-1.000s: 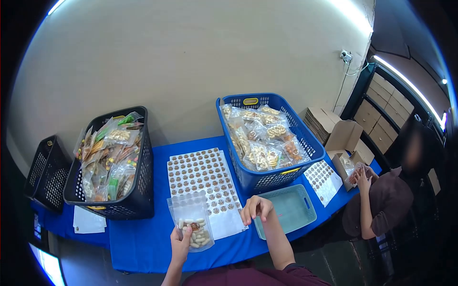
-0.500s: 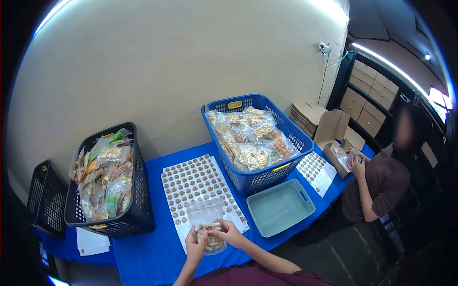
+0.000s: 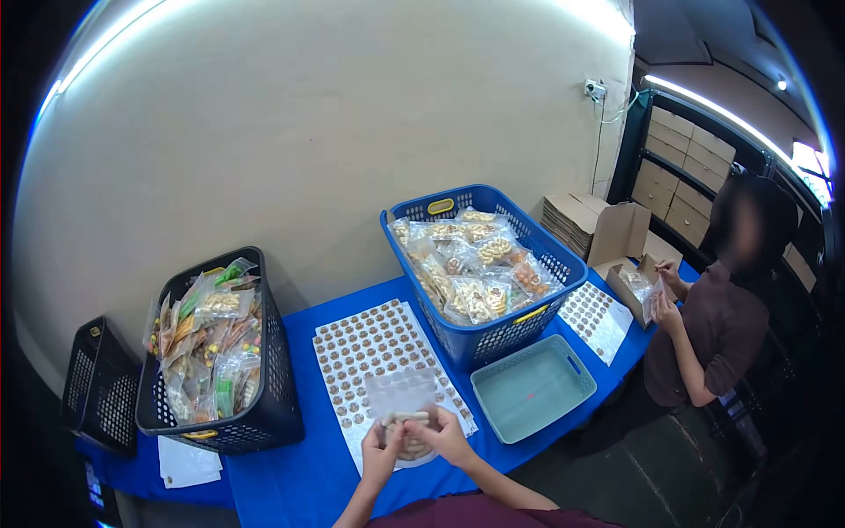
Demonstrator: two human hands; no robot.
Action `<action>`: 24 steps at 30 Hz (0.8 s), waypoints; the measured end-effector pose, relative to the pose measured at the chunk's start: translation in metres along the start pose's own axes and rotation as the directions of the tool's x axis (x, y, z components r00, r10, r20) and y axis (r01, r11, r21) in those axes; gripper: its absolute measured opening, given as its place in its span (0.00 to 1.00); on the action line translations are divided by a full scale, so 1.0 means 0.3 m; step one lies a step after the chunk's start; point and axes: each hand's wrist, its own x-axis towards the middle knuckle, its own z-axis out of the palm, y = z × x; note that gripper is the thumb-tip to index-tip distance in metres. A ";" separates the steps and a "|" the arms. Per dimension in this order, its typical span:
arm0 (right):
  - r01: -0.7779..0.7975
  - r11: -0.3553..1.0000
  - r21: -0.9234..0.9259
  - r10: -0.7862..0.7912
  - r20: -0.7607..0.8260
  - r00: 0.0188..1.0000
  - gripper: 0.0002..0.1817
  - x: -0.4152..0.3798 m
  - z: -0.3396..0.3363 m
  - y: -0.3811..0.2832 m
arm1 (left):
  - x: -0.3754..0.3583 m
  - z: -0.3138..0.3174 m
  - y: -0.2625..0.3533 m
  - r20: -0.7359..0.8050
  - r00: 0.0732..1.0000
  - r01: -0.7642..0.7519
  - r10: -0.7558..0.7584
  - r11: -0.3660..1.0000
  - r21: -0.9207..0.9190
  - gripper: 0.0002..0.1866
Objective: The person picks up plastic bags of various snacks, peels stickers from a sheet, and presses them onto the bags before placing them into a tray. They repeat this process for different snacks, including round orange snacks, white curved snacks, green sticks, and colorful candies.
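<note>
A clear zip pouch (image 3: 400, 387) of pale, finger-shaped snack pieces lies between my hands, over the sheets of round stickers (image 3: 352, 339). Its transparent top points away from me, while the filled part is toward my body. My left hand (image 3: 380, 456) grips the pouch's left side, and my right hand (image 3: 447, 438) grips the right. Both thumbs meet on the front of the pouch, hiding whatever lies beneath them.
Black basket (image 3: 282, 378) with mixed snack pouches stands left; a smaller black basket (image 3: 114, 400) sits beyond. Blue basket (image 3: 493, 339) of snack pouches is behind a green tray (image 3: 532, 427). At right, a co-worker (image 3: 704, 326) holds a pouch by a cardboard box (image 3: 625, 290).
The view has shifted slightly, so the table things appear lower and farther right. My thumbs have come together over the pouch's front. The co-worker's hands have moved apart around their pouch.
</note>
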 end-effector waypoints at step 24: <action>0.377 0.483 -0.790 -0.222 0.306 0.926 0.10 -0.111 -0.034 -0.068 | -0.053 0.034 0.091 0.170 0.965 -0.263 0.202 0.791 0.553 0.03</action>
